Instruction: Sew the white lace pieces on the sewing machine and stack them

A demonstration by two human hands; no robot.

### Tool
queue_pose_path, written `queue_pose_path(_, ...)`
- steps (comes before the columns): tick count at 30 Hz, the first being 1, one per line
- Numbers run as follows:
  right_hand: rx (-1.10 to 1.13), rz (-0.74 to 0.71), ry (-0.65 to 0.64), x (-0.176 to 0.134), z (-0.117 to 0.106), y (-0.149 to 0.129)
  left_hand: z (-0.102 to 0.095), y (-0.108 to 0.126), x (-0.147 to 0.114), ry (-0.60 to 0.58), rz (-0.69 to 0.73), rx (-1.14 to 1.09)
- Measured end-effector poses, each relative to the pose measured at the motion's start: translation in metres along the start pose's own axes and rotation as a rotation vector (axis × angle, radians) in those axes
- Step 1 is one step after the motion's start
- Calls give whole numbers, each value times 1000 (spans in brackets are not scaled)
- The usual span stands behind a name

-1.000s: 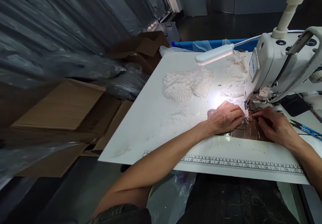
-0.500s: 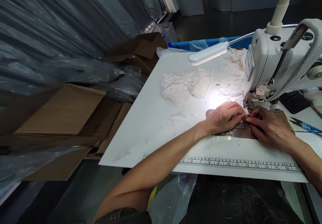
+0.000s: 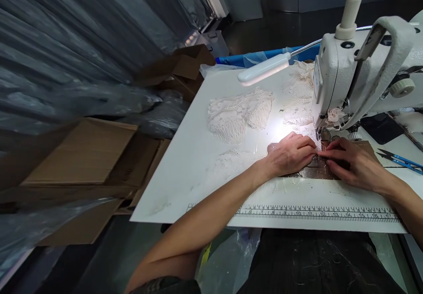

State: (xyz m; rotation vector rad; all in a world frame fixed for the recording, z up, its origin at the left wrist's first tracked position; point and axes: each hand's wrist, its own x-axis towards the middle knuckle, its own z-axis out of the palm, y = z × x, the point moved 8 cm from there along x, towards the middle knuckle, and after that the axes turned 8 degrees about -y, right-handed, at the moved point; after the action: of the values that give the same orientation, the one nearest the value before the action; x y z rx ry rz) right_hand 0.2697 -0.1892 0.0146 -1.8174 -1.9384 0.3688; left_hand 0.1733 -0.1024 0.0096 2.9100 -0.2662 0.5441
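Observation:
Right at the needle of a white sewing machine [image 3: 330,73], my left hand [image 3: 292,154] has its fingers closed on white lace fabric [image 3: 309,132]. My right hand [image 3: 355,164] meets it from the other side, thumb and index finger pinched on the lace's near edge. The fingertips of both hands nearly touch in front of the presser foot [image 3: 319,133]. Beneath them a brown taped plate [image 3: 313,173] covers part of the table. The lace runs back behind the needle, and its edge under my fingers is mostly hidden.
A lit lamp [image 3: 264,69] hangs over the white table [image 3: 172,175]. Folded lace pieces [image 3: 239,113] lie left of the machine. Blue thread snips [image 3: 401,161] rest at the right. A printed ruler [image 3: 317,214] follows the front edge. Cardboard boxes [image 3: 82,153] stand left.
The whole view has shifted slightly, so the machine and lamp appear further left. My right index finger is now straighter, reaching toward the left fingertips. Both hands stay at the needle.

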Motion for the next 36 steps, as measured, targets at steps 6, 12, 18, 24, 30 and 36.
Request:
queue_pose_path(6, 63, 230, 66, -3, -4, 26, -1, 5, -1, 32, 49, 67)
queue_pose_path(12, -99, 82, 52, -2, 10, 15, 1, 6, -1, 29, 60, 119)
queue_pose_path(18, -179, 45, 33, -1, 17, 18, 5, 6, -1, -5, 61, 154)
queue_pose_path(24, -183, 44, 16, -2, 18, 18, 6, 11, -2, -149, 66, 167)
queue_pose_path(30, -155, 10, 27, -5, 14, 16, 4, 16, -2, -188, 52, 152)
queue_pose_path(36, -235, -2, 33, -5, 15, 13, 1, 16, 0, -156, 32, 166)
